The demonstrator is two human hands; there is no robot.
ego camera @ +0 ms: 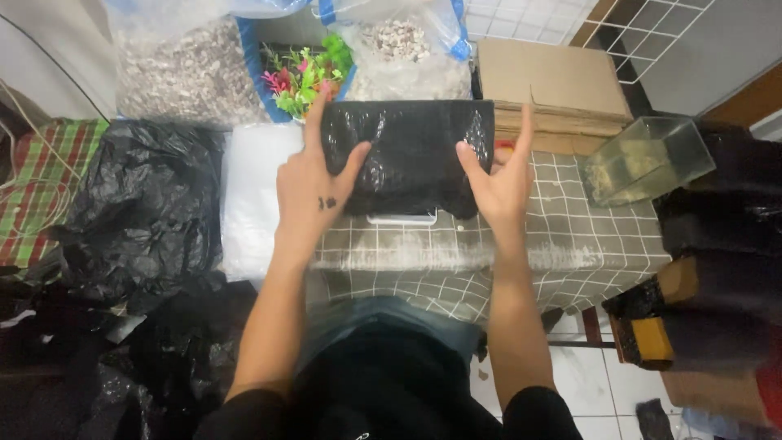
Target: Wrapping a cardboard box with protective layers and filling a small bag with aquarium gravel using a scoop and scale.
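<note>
A black plastic-wrapped package [410,151] lies on a small table with a grey grid-pattern cloth [570,236]. My left hand [311,191] grips its left side, thumb on top and index finger along the edge. My right hand [498,181] holds its right side the same way. A white tray edge [401,217] shows under the package's near side.
Clear bags of gravel [191,77] and pebbles [399,49] and plastic plants [305,77] sit behind. A flat cardboard box [550,85] and a tilted glass tank [648,159] are at right. Black bags [138,216] and a white bag [252,200] lie at left.
</note>
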